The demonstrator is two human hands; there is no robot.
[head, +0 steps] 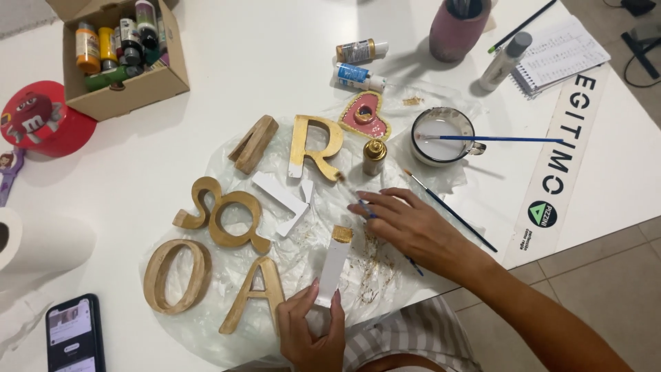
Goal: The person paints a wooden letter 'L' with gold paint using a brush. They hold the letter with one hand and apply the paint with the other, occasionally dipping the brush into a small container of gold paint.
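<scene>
The white table (pixel 227 62) is carrying everything, and in its middle a clear plastic sheet (pixel 206 324) is lying as a work mat; I am using this sheet as my landmark. Beyond the sheet's far left corner, a cardboard box (pixel 148 86) full of paint bottles is standing. On the left part of the sheet, gold wooden letters (pixel 234 220) are lying flat, some round and some pointed, and a white unpainted letter (pixel 284 200) is resting between them near the centre. Just past the sheet's far right edge, a cup of white liquid (pixel 441 136) is sitting with a blue-handled brush across it. At the near edge of the sheet, the left hand (pixel 311 334) is pinching the lower end of a narrow white letter piece (pixel 334 265) between thumb and fingers; its far tip is already gold. The right hand (pixel 406 224) is lying over the right part of the sheet, fingers pressed together and stretched, holding a thin paintbrush (pixel 365 209) close to that gold tip.
</scene>
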